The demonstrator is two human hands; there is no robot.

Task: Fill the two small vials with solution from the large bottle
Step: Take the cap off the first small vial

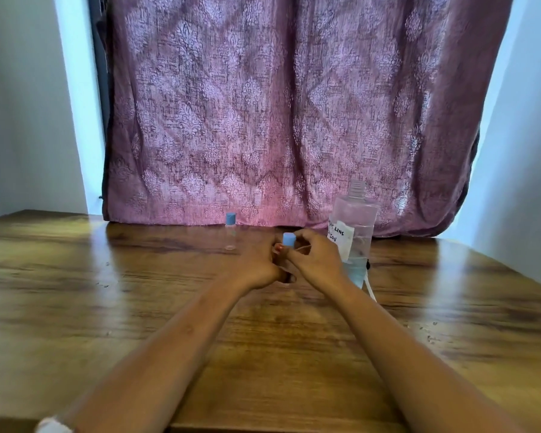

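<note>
The held vial (288, 242) is mostly hidden at frame centre, over the bench (107, 307).
The left hand (256, 260) wraps its body; the right hand (313, 260) pinches its blue cap (288, 237). The second vial (230, 232), clear and capped, stands further left; the large bottle (353, 220), uncapped, stands right.

A curtain (278, 120) hangs behind the tabletop's (138, 307) far edge. One vial (230, 232) stands upright on the tabletop close to that edge, left of its middle. The bottle (355, 220) stands upright near the same edge, right of middle. Between them and slightly nearer, the hands meet around the second vial (288, 240): the left hand (256, 264) on its left, the right hand (316, 260) on its right, just before the bottle. Both forearms reach in from the near edge.
</note>
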